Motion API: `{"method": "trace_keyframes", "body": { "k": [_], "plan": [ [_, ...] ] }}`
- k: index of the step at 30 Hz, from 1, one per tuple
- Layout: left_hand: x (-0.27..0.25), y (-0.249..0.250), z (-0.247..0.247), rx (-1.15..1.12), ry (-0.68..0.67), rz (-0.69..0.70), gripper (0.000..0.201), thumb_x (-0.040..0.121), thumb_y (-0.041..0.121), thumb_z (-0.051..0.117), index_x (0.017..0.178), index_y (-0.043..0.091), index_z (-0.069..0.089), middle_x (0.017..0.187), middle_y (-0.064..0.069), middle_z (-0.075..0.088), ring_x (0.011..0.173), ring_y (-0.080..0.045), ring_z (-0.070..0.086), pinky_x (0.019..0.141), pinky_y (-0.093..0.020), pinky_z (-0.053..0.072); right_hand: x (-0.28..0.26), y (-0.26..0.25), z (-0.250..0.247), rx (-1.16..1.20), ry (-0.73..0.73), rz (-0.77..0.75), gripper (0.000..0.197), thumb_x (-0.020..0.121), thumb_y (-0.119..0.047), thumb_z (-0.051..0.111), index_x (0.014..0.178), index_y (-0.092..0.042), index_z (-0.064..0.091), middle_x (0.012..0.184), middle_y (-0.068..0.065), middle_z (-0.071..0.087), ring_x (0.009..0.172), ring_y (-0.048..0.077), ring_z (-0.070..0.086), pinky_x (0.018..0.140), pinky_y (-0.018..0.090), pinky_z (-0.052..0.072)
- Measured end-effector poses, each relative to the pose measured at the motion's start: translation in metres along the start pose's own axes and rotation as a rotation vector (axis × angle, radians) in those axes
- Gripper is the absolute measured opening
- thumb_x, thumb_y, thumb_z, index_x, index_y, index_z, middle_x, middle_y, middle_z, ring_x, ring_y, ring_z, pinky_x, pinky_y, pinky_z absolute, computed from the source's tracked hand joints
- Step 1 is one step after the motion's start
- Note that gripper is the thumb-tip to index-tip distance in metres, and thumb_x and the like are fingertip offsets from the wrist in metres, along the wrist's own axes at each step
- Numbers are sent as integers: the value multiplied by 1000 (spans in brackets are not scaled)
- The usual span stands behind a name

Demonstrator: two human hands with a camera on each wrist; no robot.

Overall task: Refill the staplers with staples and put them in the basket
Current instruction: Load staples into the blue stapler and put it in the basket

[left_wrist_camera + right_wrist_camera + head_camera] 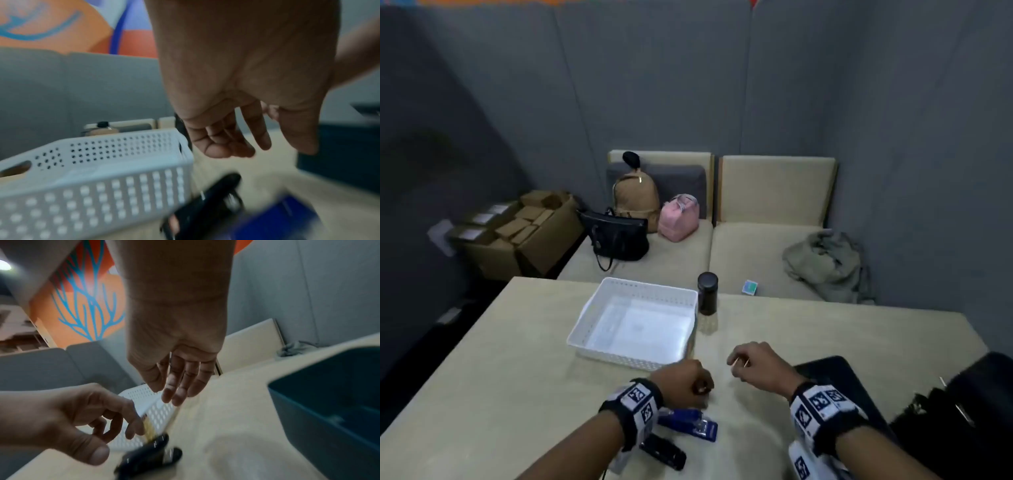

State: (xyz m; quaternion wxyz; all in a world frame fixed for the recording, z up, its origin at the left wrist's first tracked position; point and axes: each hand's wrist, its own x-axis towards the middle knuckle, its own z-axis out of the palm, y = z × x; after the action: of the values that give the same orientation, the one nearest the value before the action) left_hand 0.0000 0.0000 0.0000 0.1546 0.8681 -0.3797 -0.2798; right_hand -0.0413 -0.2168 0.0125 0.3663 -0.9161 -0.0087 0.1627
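A white perforated basket [589, 325] [102, 178] [152, 405] stands empty on the beige table [500, 377]. Close to me lie a blue stapler [688, 425] [277, 219] and a black stapler [664, 452] [205, 203] [148, 456]. My left hand [688, 383] [236, 151] [92, 418] hovers just above them with loosely curled fingers that hold nothing. To its right, my right hand [750, 363] [170, 386] hangs above the table. It seems to pinch a thin pale strip [743, 362], likely staples, which the right wrist view does not show.
A black bottle [707, 293] stands at the basket's far right corner. A dark bin [835, 373] [329, 402] sits on the table by my right wrist. Behind the table runs a bench [756, 246] with several bags, and cardboard boxes [517, 233] sit at the left.
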Motion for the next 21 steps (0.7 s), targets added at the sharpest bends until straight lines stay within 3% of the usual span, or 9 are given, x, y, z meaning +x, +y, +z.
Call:
{"method": "trace_keyframes", "body": {
  "k": [3, 6, 10, 12, 15, 17, 21],
  "plan": [
    [4, 2, 39, 302, -122, -62, 42, 83, 27, 65, 124, 17, 59, 132, -10, 51, 116, -32, 53, 91, -44, 49, -17, 17, 20, -10, -62, 72, 17, 84, -20, 57, 92, -25, 70, 75, -11, 65, 75, 9, 65, 64, 15, 47],
    [5, 12, 59, 533, -184, -134, 30, 91, 12, 53, 119, 5, 60, 123, -18, 60, 113, -38, 54, 89, -48, 49, -34, 33, 32, -12, -94, 118, 16, 84, -22, 56, 90, -33, 67, 82, -10, 67, 79, 7, 62, 66, 16, 46],
    [19, 28, 66, 521, -235, -128, 26, 91, 0, 46, 110, -3, 63, 113, -24, 66, 102, -41, 64, 80, -44, 52, -51, 48, 29, -29, -96, 150, 18, 85, -22, 54, 90, -36, 65, 88, -10, 66, 76, 3, 58, 71, 22, 49],
    [25, 38, 70, 505, -211, -77, 25, 92, 7, 47, 107, -4, 64, 108, -26, 67, 96, -43, 65, 74, -43, 50, -58, 55, 29, -29, -110, 152, 22, 86, -21, 52, 97, -31, 69, 89, -10, 66, 75, 3, 58, 76, 26, 52],
    [35, 52, 81, 400, -137, -7, 33, 94, 27, 51, 117, 3, 52, 104, -28, 64, 92, -45, 63, 65, -41, 40, -68, 60, 31, -37, -147, 153, 29, 83, -26, 50, 104, -27, 70, 98, -6, 70, 85, 9, 64, 83, 29, 54],
    [39, 61, 87, 280, -73, 28, 42, 90, 37, 58, 119, 9, 44, 102, -24, 65, 91, -42, 62, 63, -39, 35, -74, 61, 33, -34, -162, 159, 31, 80, -27, 52, 105, -24, 70, 103, -4, 72, 89, 10, 66, 81, 26, 54],
    [41, 66, 86, 164, 4, -17, 39, 84, 38, 64, 110, 13, 50, 106, -15, 64, 97, -35, 59, 72, -39, 44, -83, 65, 35, -38, -148, 147, 26, 78, -30, 52, 96, -29, 71, 98, -4, 73, 84, 9, 66, 71, 22, 51]
  ]
}}
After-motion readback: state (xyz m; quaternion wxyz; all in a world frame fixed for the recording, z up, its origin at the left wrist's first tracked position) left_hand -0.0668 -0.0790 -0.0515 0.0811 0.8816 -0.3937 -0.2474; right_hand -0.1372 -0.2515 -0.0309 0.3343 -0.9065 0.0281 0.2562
